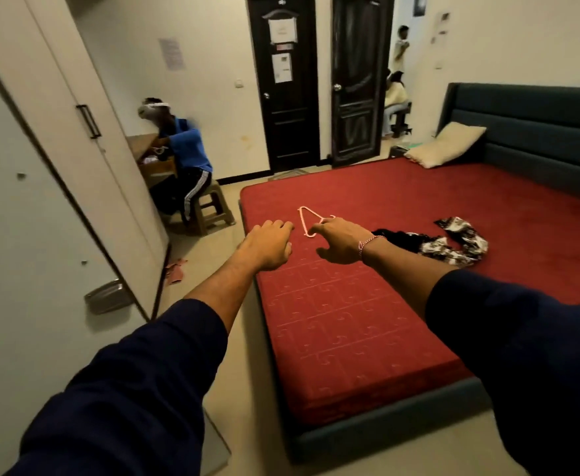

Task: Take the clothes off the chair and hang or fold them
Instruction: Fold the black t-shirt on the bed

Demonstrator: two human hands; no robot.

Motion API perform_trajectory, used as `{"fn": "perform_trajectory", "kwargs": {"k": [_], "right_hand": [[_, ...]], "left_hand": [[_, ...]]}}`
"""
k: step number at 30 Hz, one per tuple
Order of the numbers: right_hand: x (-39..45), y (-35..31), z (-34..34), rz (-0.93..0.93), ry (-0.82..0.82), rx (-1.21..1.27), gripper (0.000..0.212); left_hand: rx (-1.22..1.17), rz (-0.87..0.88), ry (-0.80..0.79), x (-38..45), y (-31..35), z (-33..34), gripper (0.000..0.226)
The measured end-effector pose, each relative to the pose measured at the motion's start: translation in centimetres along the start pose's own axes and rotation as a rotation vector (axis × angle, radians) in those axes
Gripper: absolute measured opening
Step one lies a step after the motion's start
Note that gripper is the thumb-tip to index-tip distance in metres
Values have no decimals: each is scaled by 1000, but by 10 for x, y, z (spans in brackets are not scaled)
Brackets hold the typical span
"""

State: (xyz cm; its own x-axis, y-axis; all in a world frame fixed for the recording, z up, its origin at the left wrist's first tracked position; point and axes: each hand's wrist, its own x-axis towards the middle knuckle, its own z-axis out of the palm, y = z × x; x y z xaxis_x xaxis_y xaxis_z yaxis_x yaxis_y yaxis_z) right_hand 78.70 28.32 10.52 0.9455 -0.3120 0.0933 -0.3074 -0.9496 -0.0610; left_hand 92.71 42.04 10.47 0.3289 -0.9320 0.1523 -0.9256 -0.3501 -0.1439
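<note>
- The pink hanger (307, 224) lies flat on the red bed (401, 201); it looks thin, light and stiff, probably easiest lifted by its hook or a shoulder bar.
- The right hand (341, 242) reaches it, fingertips touching its near end, not yet gripping.
- The left hand (269, 243) hovers beside it, fingers loosely curled, holding nothing.
- The black-and-white patterned garment (453, 243) lies crumpled further right on the bed: soft, limp, likely slippery; best gathered at its shoulders.

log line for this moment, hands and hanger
right hand reaching pink hanger on bed | left hand empty | garment unhung
</note>
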Motion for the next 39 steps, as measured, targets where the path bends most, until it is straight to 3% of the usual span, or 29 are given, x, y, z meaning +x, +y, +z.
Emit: {"fn": "perform_trajectory", "kwargs": {"k": [16, 23, 32, 39], "right_hand": [[-42, 293, 52, 469, -163, 74, 53], [-36, 393, 82, 521, -212, 129, 57], [24, 540, 122, 452, -330, 213, 42], [81, 633, 143, 438, -406, 272, 52]], "left_hand": [[-113, 371, -154, 256, 192, 105, 50], [-186, 371, -241, 335, 229, 145, 52], [-203, 242, -379, 446, 266, 205, 51], [-266, 118, -451, 511, 282, 240, 49]]}}
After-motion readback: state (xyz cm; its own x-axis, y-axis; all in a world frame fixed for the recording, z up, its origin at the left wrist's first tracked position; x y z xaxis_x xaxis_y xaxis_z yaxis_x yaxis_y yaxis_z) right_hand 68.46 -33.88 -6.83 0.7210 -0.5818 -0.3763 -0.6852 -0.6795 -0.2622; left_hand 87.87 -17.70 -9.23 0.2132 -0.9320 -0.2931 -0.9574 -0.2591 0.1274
